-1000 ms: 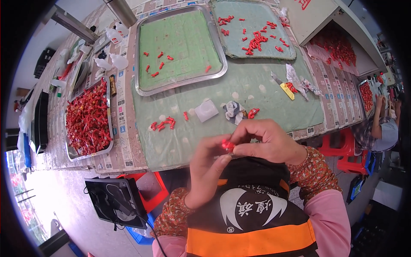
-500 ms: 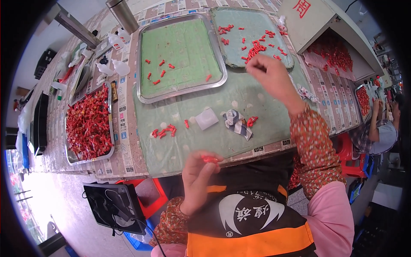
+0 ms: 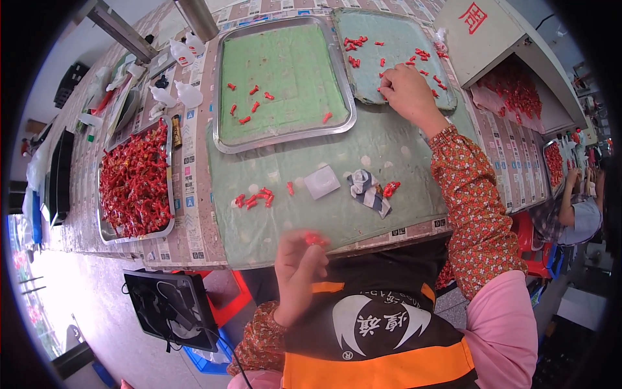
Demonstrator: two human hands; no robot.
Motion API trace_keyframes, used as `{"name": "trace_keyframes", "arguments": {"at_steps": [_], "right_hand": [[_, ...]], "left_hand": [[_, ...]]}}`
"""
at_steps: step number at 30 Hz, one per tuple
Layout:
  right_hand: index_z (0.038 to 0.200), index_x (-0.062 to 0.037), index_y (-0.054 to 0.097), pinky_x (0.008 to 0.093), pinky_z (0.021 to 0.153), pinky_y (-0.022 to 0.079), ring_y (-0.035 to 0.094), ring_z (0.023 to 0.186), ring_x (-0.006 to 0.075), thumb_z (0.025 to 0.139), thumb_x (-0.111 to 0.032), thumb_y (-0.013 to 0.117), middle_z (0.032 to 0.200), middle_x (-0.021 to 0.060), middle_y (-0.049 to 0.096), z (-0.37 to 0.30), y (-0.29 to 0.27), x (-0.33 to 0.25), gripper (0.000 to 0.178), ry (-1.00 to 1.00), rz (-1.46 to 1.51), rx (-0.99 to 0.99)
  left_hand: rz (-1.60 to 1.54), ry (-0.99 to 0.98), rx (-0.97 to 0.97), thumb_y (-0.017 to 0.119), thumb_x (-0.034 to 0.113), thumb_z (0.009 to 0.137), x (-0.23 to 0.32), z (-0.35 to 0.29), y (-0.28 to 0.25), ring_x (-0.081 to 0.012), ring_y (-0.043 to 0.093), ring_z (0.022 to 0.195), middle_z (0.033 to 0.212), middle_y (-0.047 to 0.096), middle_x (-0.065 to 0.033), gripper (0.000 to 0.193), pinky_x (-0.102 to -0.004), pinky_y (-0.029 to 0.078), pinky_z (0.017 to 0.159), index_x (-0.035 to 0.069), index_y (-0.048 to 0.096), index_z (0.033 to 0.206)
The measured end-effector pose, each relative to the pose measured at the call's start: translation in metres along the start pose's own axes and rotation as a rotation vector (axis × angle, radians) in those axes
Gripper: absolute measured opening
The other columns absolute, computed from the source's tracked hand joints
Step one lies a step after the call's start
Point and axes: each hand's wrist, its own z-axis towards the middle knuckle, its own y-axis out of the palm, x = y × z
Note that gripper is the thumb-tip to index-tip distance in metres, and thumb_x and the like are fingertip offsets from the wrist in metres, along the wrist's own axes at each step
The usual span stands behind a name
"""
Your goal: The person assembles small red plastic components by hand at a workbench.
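The left hand [image 3: 297, 264] pinched a red piece [image 3: 315, 240] near the table [image 3: 201, 246] edge, while the right hand [image 3: 408, 92], half-curled over the blue tray [image 3: 396, 29], its hold unclear, probably needed a light fingertip touch

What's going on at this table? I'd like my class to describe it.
A person is working bare-handed at a table. The left hand pinches a small red piece at the table's near edge. The right hand is down at the pale blue tray, among scattered red pieces; whether it grips one is unclear. A few others lie spread out on the green-lined tray, and a metal tray on the left is heaped with more.
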Motion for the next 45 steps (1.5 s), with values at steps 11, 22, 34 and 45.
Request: {"name": "trace_keyframes", "arguments": {"at_steps": [11,22,34,45], "right_hand": [[0.092,0.0000,0.059,0.0421,0.075,0.050,0.061,0.083,0.0325,0.083,-0.008,0.064,0.089,0.0143,0.063,-0.017,-0.026,-0.022,0.014,-0.004,0.191,0.009],[0.098,-0.0003,0.063,0.0186,0.069,0.046,0.057,0.078,0.0012,0.091,-0.001,0.066,0.089,-0.0017,0.064,-0.107,-0.060,-0.087,0.007,0.171,1.293,-0.301],[0.097,0.0004,0.061,0.0241,0.068,0.048,0.059,0.074,0.0093,0.090,0.001,0.064,0.086,0.0037,0.062,-0.128,-0.054,-0.133,0.007,0.047,0.966,-0.148],[0.093,-0.0029,0.058,0.0409,0.068,0.048,0.060,0.081,0.0311,0.084,0.000,0.066,0.086,0.0116,0.059,-0.116,-0.045,-0.151,0.013,-0.282,0.475,0.093]], "left_hand": [[0.010,0.007,-0.018,0.057,0.013,0.100,-0.001,-0.002,-0.002,-0.0067,0.057,0.072,0.106,0.065,-0.0096,0.019,-0.0188,0.047,0.056,0.005,0.052,0.116],[0.020,-0.003,-0.040,0.057,0.014,0.100,-0.001,-0.001,0.000,-0.0073,0.059,0.076,0.108,0.066,-0.0094,0.023,-0.0203,0.049,0.061,0.003,0.054,0.121],[-0.141,-0.028,-0.022,0.058,0.013,0.098,0.002,0.000,0.001,-0.0104,0.061,0.087,0.109,0.061,-0.0059,0.024,-0.0248,0.053,0.069,0.005,0.057,0.121],[-0.166,0.017,-0.039,0.055,0.018,0.102,-0.005,0.004,-0.004,-0.0106,0.062,0.078,0.107,0.061,-0.0056,0.029,-0.0215,0.052,0.059,0.002,0.053,0.126]]}}
